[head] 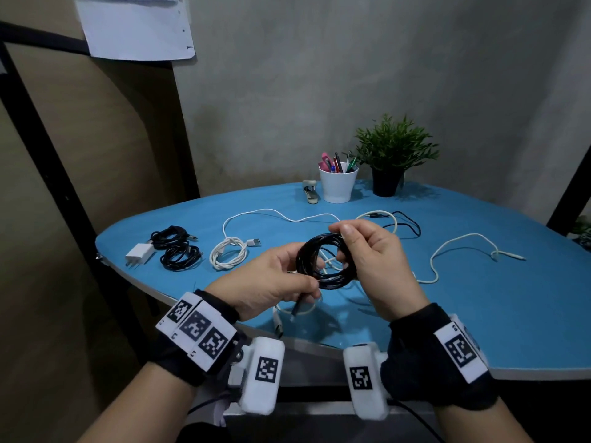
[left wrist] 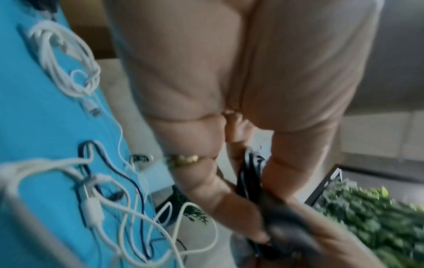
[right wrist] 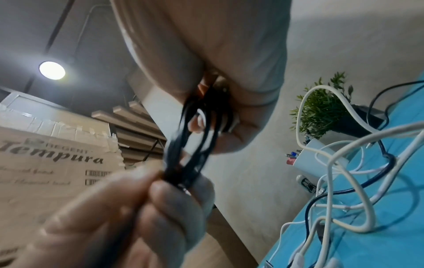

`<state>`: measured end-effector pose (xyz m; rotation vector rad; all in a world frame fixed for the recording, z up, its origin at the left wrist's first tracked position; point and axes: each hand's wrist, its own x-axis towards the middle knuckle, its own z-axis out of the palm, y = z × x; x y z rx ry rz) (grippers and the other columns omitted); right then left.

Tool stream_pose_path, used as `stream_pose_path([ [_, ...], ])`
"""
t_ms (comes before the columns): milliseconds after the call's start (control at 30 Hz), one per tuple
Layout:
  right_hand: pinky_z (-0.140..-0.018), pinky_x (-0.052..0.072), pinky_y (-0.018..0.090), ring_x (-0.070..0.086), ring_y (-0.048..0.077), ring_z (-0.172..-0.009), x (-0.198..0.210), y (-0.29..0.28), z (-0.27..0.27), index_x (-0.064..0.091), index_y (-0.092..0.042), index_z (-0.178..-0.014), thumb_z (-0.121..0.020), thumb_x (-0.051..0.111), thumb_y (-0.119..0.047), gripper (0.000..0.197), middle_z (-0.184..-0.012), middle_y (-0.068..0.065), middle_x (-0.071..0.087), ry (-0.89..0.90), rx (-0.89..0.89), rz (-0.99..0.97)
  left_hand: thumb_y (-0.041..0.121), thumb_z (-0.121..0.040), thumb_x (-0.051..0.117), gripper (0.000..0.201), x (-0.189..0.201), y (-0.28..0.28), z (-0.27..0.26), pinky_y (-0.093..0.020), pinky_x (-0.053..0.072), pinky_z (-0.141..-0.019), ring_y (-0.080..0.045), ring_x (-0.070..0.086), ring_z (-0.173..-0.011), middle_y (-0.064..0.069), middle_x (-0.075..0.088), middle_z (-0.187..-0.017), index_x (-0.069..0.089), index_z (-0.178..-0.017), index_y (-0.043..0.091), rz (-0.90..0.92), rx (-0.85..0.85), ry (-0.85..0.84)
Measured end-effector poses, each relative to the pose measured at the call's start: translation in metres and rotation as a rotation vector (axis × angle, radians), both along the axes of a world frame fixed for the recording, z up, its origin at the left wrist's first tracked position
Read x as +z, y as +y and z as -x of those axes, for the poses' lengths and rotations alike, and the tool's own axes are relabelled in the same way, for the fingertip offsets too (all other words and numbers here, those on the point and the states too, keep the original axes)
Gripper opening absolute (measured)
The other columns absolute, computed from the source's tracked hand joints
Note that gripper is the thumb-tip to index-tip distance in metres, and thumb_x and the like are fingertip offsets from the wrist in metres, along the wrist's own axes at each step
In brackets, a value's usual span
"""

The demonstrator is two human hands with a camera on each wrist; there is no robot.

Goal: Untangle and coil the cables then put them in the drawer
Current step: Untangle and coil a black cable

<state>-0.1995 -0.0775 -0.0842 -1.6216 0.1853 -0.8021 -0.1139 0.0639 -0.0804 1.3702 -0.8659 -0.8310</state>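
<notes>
Both hands hold a coiled black cable (head: 324, 262) in the air just above the blue table (head: 479, 308). My left hand (head: 307, 276) grips the coil's lower left side, and the cable's plug end (head: 296, 306) hangs below its thumb. My right hand (head: 343, 238) pinches the coil's upper right side; the black coil (right wrist: 201, 127) also runs between both hands in the right wrist view. Two black coils (head: 177, 247), a white charger (head: 139, 254) and a white coil (head: 228, 253) lie at the left. Loose white cables (head: 460, 251) and a loose black cable (head: 407, 223) lie spread out. No drawer is in view.
At the back of the table stand a white cup of pens (head: 338, 187), a potted plant (head: 388, 161) and a stapler (head: 311, 191). The table's rounded front edge (head: 319, 342) is just below my wrists. A cardboard box (right wrist: 57, 163) shows off the table.
</notes>
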Motion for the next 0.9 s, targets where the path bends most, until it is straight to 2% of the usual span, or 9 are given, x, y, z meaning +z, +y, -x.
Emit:
stream_pose_path([
  [100, -0.053, 0.049, 0.018, 0.054, 0.006, -0.053, 0.003, -0.001, 0.004, 0.067, -0.018, -0.091, -0.096, 0.047, -0.007, 0.023, -0.062, -0.007, 0.060, 0.022, 0.125, -0.121, -0.015, -0.081, 0.059, 0.031, 0.002, 0.001, -0.007, -0.021, 0.055, -0.065, -0.015, 0.068, -0.068, -0.008, 0.069, -0.077, 0.055, -0.100, 0.009, -0.053, 0.130, -0.098],
  [167, -0.056, 0.051, 0.019, 0.055, 0.010, -0.053, 0.004, -0.001, 0.006, 0.065, -0.016, -0.098, -0.094, 0.048, -0.002, 0.023, -0.064, 0.001, 0.058, 0.031, 0.205, -0.150, -0.014, -0.082, 0.059, 0.029, 0.004, 0.001, -0.010, -0.023, 0.056, -0.066, -0.015, 0.068, -0.066, -0.011, 0.071, -0.077, 0.054, -0.100, 0.008, -0.080, 0.226, -0.151],
  [267, -0.060, 0.051, 0.020, 0.057, 0.010, -0.053, 0.004, -0.001, 0.005, 0.062, -0.016, -0.106, -0.091, 0.052, 0.003, 0.026, -0.069, 0.003, 0.059, 0.040, 0.268, -0.126, -0.010, -0.082, 0.061, 0.026, 0.005, -0.001, -0.012, -0.023, 0.055, -0.064, -0.012, 0.066, -0.061, -0.010, 0.071, -0.078, 0.056, -0.101, 0.006, -0.113, 0.334, -0.255],
  [367, -0.064, 0.052, 0.020, 0.058, 0.009, -0.055, 0.004, -0.001, 0.003, 0.062, -0.016, -0.104, -0.087, 0.057, 0.005, 0.027, -0.079, 0.001, 0.066, 0.036, 0.265, -0.114, -0.011, -0.084, 0.060, 0.020, 0.006, -0.002, -0.013, -0.017, 0.054, -0.058, -0.006, 0.065, -0.056, -0.012, 0.068, -0.076, 0.056, -0.093, 0.006, -0.075, 0.390, -0.273],
  [467, -0.067, 0.052, 0.024, 0.060, 0.009, -0.058, 0.004, 0.000, 0.000, 0.063, -0.020, -0.098, -0.089, 0.055, 0.004, 0.027, -0.078, -0.005, 0.069, 0.058, 0.227, -0.064, -0.010, -0.086, 0.056, 0.017, 0.005, -0.001, -0.015, -0.017, 0.053, -0.059, -0.006, 0.065, -0.057, -0.010, 0.067, -0.073, 0.056, -0.087, 0.007, -0.064, 0.409, -0.292],
  [633, -0.078, 0.055, 0.029, 0.065, 0.010, -0.078, 0.001, 0.000, -0.001, 0.064, -0.024, -0.093, -0.088, 0.056, 0.003, 0.029, -0.087, -0.005, 0.071, 0.067, 0.148, 0.062, -0.008, -0.087, 0.056, 0.018, 0.006, -0.002, -0.012, -0.021, 0.054, -0.063, -0.012, 0.065, -0.063, -0.008, 0.066, -0.070, 0.058, -0.082, 0.009, -0.077, 0.440, -0.337],
  [767, -0.072, 0.054, 0.026, 0.062, 0.008, -0.066, 0.000, -0.002, 0.001, 0.059, -0.017, -0.094, -0.091, 0.050, 0.004, 0.023, -0.078, -0.004, 0.064, 0.110, 0.143, 0.052, 0.001, -0.088, 0.058, 0.021, 0.009, -0.001, -0.010, -0.031, 0.056, -0.073, -0.015, 0.067, -0.069, -0.001, 0.068, -0.069, 0.061, -0.077, 0.019, -0.187, 0.482, -0.605],
  [833, -0.071, 0.054, 0.023, 0.063, 0.009, -0.067, -0.001, -0.004, 0.001, 0.058, -0.018, -0.095, -0.092, 0.049, 0.003, 0.023, -0.079, -0.002, 0.062, 0.146, 0.128, 0.091, 0.006, -0.088, 0.058, 0.018, 0.013, 0.001, -0.007, -0.030, 0.055, -0.073, -0.011, 0.065, -0.067, 0.003, 0.068, -0.069, 0.064, -0.078, 0.020, -0.213, 0.512, -0.765],
  [900, -0.074, 0.055, 0.027, 0.064, 0.009, -0.068, -0.003, -0.007, 0.001, 0.059, -0.020, -0.098, -0.091, 0.051, -0.001, 0.023, -0.079, -0.003, 0.062, 0.200, 0.086, 0.223, 0.009, -0.089, 0.058, 0.015, 0.019, 0.004, -0.005, -0.029, 0.053, -0.074, -0.009, 0.064, -0.069, 0.003, 0.068, -0.070, 0.068, -0.084, 0.020, -0.201, 0.555, -0.895],
])
